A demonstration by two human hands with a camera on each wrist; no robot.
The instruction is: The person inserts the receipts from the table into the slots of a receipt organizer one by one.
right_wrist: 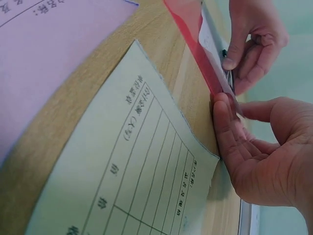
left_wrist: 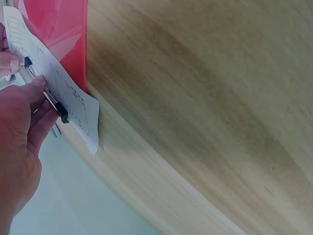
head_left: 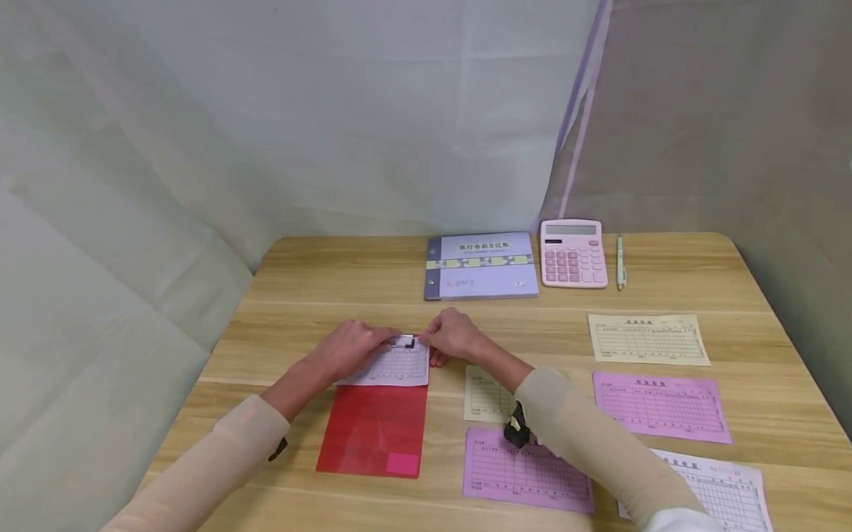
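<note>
A red clip folder [head_left: 374, 432] lies on the table, its upper end covered by a white printed form [head_left: 394, 368]. Across the top runs a metal clip [left_wrist: 49, 95] with black ends. My left hand [head_left: 356, 348] pinches this clip, thumb on top and fingers beneath, as the left wrist view shows. With thumb and fingers, my right hand [head_left: 455, 335] grips the folder's top right corner; in the right wrist view that edge stands tilted up. The form bends away from the red sheet at one corner in the left wrist view.
Beside the folder lie a yellow form [head_left: 483, 397] and a pink form [head_left: 524, 477], partly under my right forearm. Further right are another yellow form [head_left: 649, 339], pink form [head_left: 660, 407] and white form [head_left: 735, 500]. An account book [head_left: 482, 266], pink calculator [head_left: 573, 254] and pen [head_left: 620, 263] stand behind.
</note>
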